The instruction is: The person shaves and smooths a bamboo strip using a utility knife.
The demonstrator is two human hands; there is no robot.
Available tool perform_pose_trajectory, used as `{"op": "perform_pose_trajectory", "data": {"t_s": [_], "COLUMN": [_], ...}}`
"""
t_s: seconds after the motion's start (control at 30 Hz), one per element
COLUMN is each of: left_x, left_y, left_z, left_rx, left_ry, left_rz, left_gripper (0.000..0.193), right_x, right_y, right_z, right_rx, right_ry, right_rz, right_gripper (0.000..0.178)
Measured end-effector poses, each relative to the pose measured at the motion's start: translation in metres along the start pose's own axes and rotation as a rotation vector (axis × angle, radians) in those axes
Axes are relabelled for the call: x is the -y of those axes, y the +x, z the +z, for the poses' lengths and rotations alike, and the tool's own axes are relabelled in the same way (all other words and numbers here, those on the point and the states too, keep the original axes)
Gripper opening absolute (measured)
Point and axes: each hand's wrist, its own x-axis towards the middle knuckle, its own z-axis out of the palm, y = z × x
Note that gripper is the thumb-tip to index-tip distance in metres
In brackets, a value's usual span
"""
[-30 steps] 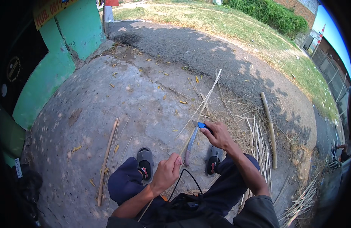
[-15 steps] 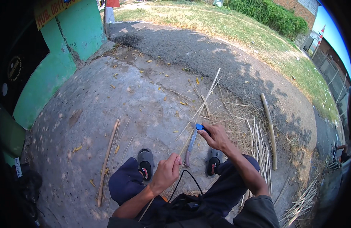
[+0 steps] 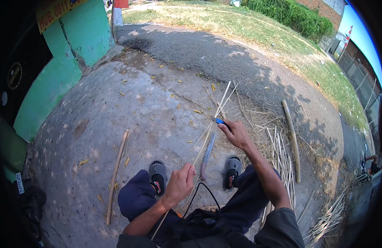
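Note:
My left hand [image 3: 179, 186] is closed around a thin pale strip [image 3: 199, 153] that looks like split bamboo. It slants from beside my lap, through my fist, up and away to the right. My right hand [image 3: 236, 134] grips a blue-handled cutter knife [image 3: 220, 121], its short blade at or very near the strip; whether the edge touches it I cannot tell. Between my feet lies a long object with a grey blade-like part [image 3: 209, 149] and a brownish end. Another strip seems to cross the held one near its far end.
Pale shavings [image 3: 257, 113] and a pile of split strips [image 3: 282, 157] lie to the right, beside a thick pole [image 3: 292, 140]. A brown stick [image 3: 118, 177] lies left of my feet. More strips [image 3: 329, 219] are at lower right. A green wall [image 3: 50, 87] stands at left.
My right hand and the cutter have moved up and away along the strip. The strip's far end has dropped slightly nearer; my left hand has shifted only a little.

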Motion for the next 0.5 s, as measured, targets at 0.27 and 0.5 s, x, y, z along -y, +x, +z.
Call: {"op": "perform_pose_trajectory", "data": {"t_s": [0.27,0.5], "left_x": [-0.004,-0.006], "left_y": [-0.002,-0.004], "left_z": [-0.002,-0.002], "left_rx": [-0.006,0.022], "left_ry": [0.002,-0.021], "left_rz": [-0.031,-0.018], "left_gripper": [0.016,0.014], "right_x": [-0.001,-0.006], "right_y": [0.001,-0.006], "right_z": [0.004,0.004], "right_rx": [-0.022,0.022], "right_ry": [0.019,0.055], "right_rz": [-0.153,-0.169], "right_gripper": [0.048,0.048]}}
